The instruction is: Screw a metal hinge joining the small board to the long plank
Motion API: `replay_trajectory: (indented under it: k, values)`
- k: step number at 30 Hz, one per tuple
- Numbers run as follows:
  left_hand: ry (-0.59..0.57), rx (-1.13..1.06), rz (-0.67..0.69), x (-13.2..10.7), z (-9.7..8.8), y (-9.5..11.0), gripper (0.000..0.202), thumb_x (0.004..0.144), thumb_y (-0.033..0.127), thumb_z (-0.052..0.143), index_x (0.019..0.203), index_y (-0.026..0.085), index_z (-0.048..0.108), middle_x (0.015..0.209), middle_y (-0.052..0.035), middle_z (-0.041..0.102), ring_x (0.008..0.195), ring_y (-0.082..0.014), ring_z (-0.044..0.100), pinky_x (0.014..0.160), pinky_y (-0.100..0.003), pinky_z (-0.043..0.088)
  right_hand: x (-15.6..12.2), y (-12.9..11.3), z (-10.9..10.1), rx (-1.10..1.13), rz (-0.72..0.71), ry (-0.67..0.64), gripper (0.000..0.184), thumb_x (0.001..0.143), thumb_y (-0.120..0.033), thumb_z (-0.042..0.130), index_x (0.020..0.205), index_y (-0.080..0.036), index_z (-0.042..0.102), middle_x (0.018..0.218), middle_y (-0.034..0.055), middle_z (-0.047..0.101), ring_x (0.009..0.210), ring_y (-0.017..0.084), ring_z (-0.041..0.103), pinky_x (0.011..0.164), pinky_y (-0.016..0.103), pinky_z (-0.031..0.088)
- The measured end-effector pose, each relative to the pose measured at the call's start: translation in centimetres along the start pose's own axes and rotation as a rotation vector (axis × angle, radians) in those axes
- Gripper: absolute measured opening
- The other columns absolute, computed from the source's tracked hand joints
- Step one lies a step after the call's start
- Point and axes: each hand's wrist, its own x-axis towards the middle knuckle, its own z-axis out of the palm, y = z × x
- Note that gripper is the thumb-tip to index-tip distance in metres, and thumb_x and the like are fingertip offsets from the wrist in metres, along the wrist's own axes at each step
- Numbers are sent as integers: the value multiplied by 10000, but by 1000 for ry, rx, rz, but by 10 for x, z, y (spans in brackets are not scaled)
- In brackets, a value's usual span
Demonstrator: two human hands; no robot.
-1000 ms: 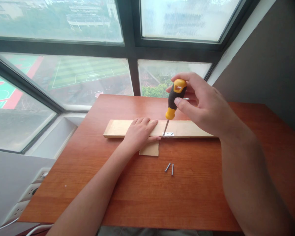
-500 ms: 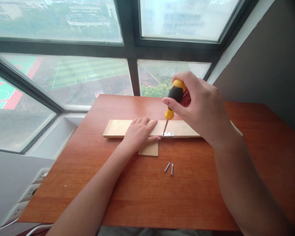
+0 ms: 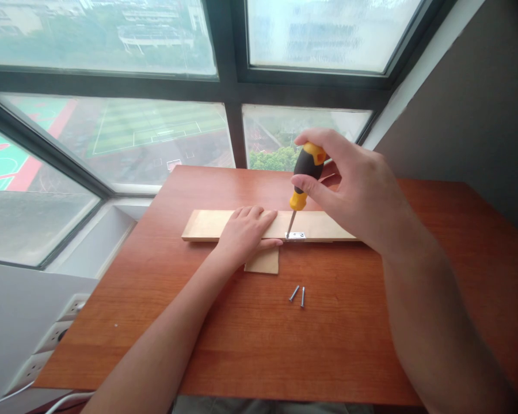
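A pale wooden board (image 3: 207, 224) lies lengthwise across the table. My left hand (image 3: 246, 230) holds it down near the middle, fingers over its top and thumb along its front edge. Below that hand, a smaller flat piece of wood (image 3: 262, 262) sticks out toward me. My right hand (image 3: 349, 178) is closed around the yellow and black handle of a screwdriver (image 3: 308, 164). The tilted shaft runs down to the left end of a small metal plate (image 3: 297, 236) at the board's front edge. The exact contact at the tip is too small to tell.
Two loose screws (image 3: 298, 296) lie on the brown table (image 3: 190, 345) in front of the board. Behind the table stands a window with a dark frame (image 3: 231, 86). Wall sockets (image 3: 52, 336) and white cables are at the lower left.
My right hand has turned slightly around the screwdriver handle, its index finger and thumb shifting. The screwdriver tip stays at the plate, and my left hand keeps its place on the board.
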Motion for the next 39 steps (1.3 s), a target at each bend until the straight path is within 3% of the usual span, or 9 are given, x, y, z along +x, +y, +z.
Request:
replay_trajectory:
  k: [6, 10, 18, 23, 28, 33, 36, 39]
  values:
    - [1, 2, -11, 0, 0, 1, 651, 846, 673, 472, 1337, 244, 481, 1146, -115, 575, 1045, -285, 531, 927, -401, 385, 0, -4, 7, -201, 17, 98, 374, 819, -401, 666, 1158, -272, 573, 931, 46, 627, 748, 222, 608, 716, 399, 529]
    - [0, 9, -5, 0, 0, 0, 655, 848, 680, 456, 1335, 243, 480, 1142, -113, 577, 1046, -286, 534, 926, -396, 387, 0, -4, 8, -201, 11, 137, 365, 818, -418, 657, 1139, -264, 578, 922, 46, 626, 757, 216, 605, 697, 381, 533]
    - [7, -3, 3, 0, 0, 1, 666, 851, 689, 432, 1332, 230, 478, 1152, -121, 573, 1068, -279, 530, 943, -391, 380, -2, 1, -5, 189, 0, -97, 483, 872, -202, 529, 1340, -304, 468, 1143, -9, 645, 898, 177, 655, 789, 336, 570]
    - [3, 10, 4, 0, 0, 0, 645, 850, 682, 448, 1312, 234, 484, 1138, -112, 574, 1052, -279, 535, 933, -390, 384, -1, -1, 0, 24, 16, -12, 425, 843, -243, 611, 1256, -298, 527, 1075, 0, 662, 757, 179, 657, 763, 377, 561]
    - [-2, 4, 8, 1, -1, 0, 621, 853, 683, 442, 1277, 233, 502, 1112, -103, 574, 1033, -271, 538, 915, -382, 391, 0, -8, 7, -165, 43, 75, 393, 815, -386, 672, 1157, -248, 538, 1011, 55, 651, 795, 232, 633, 698, 390, 522]
    - [3, 18, 5, 1, 0, 0, 629, 850, 694, 428, 1266, 230, 511, 1100, -103, 575, 1014, -274, 535, 901, -381, 395, -1, -13, 10, -295, 59, 126, 375, 811, -450, 662, 1092, -225, 556, 931, 52, 643, 769, 230, 606, 694, 400, 511]
    - [5, 18, 4, 1, 0, 0, 631, 852, 695, 422, 1273, 232, 508, 1102, -104, 576, 1015, -274, 537, 897, -379, 397, -1, -12, 8, -203, 46, 96, 365, 830, -405, 642, 1139, -235, 550, 969, 49, 650, 783, 223, 618, 713, 402, 529]
    - [9, 18, 6, 1, 0, 0, 639, 850, 701, 413, 1262, 222, 514, 1109, -109, 577, 1020, -275, 537, 907, -384, 395, -2, -8, 2, 17, 1, -23, 411, 877, -315, 569, 1276, -268, 483, 1073, 39, 652, 842, 207, 645, 742, 383, 554]
